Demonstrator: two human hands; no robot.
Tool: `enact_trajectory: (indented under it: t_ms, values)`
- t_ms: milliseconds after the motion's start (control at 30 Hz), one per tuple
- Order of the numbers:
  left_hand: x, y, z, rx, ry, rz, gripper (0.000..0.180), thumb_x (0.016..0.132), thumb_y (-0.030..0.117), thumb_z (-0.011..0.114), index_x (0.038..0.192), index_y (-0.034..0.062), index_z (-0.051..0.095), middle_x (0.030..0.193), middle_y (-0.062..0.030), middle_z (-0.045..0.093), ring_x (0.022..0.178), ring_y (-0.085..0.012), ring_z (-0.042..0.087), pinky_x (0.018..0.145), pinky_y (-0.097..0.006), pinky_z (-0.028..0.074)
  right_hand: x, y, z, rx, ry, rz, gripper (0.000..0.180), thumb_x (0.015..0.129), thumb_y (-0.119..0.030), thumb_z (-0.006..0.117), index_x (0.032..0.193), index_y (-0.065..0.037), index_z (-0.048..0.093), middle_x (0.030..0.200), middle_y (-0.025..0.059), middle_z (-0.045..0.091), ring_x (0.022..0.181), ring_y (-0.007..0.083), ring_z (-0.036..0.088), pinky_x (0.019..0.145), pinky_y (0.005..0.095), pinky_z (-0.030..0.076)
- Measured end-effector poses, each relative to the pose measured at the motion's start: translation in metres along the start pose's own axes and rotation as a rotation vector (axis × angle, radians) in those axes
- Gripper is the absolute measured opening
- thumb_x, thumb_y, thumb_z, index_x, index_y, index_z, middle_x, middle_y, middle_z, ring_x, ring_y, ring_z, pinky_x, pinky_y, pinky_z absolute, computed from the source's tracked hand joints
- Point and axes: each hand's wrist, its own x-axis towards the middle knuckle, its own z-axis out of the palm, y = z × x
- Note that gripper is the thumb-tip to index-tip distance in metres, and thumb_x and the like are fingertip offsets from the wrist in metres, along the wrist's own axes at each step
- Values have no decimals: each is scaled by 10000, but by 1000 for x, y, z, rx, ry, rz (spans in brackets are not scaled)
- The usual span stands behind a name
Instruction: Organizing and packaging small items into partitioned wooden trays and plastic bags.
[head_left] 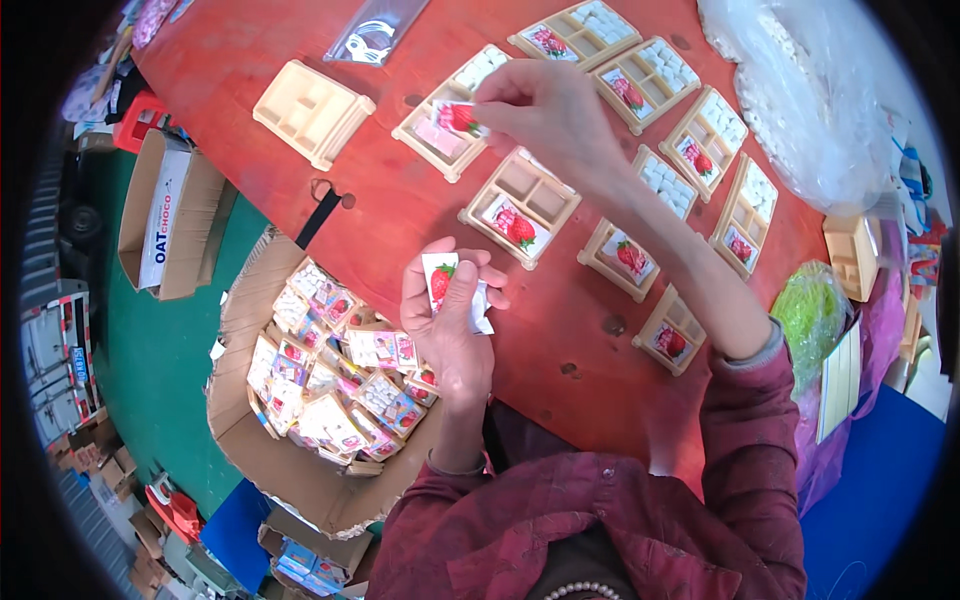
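Note:
My right hand (552,118) pinches a small white card with a strawberry picture (458,118) over a cream compartment tray (420,140). That tray also holds a flat pink piece (442,140) and white cubes at its far end. Lower down, my left hand (452,335) is closed round several similar strawberry cards (440,278), fanned between thumb and fingers. Just right of it lies another cream tray (530,262) with a strawberry card in its near compartment. More trays (690,160) with strawberry cards and white cubes stand in rows to the right, partly behind my right forearm.
Empty cream trays (312,112) sit stacked at the left of the red table (560,335). Below the table's left edge, a big cardboard box (235,400) holds many filled trays. A plastic bag of white cubes (790,90) lies far right, above a green bag (812,320).

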Motion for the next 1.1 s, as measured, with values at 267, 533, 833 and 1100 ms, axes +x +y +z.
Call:
enact_trajectory:
  t_ms: [267,533,833,1100]
  values:
    - [1,1,1,4,-41,-10,230,865,62,573,1079,-6,526,867,-145,611,647,-166,599,488,-245,484,15,18,28,-294,158,-261,79,717,-22,582,721,51,613,565,122,576,538,176,593,515,296,461]
    - [2,5,1,9,-53,-24,234,866,76,574,1080,-5,528,870,-141,610,657,-160,597,500,-247,484,8,12,31,-415,133,-283,71,719,-20,591,754,38,612,670,152,601,621,294,591,580,360,458]
    - [1,0,0,-10,-68,-40,236,866,70,570,1085,-6,526,873,-146,613,661,-163,599,506,-248,484,5,21,41,-514,67,-387,63,754,-19,579,798,-6,622,813,144,595,758,342,589,648,419,453]
    - [3,1,-5,-46,-86,-34,226,862,57,566,1069,-21,518,868,-156,620,657,-181,626,513,-260,515,-16,7,-22,-506,56,-416,89,773,-47,589,840,3,621,708,157,581,647,263,588,579,339,440]
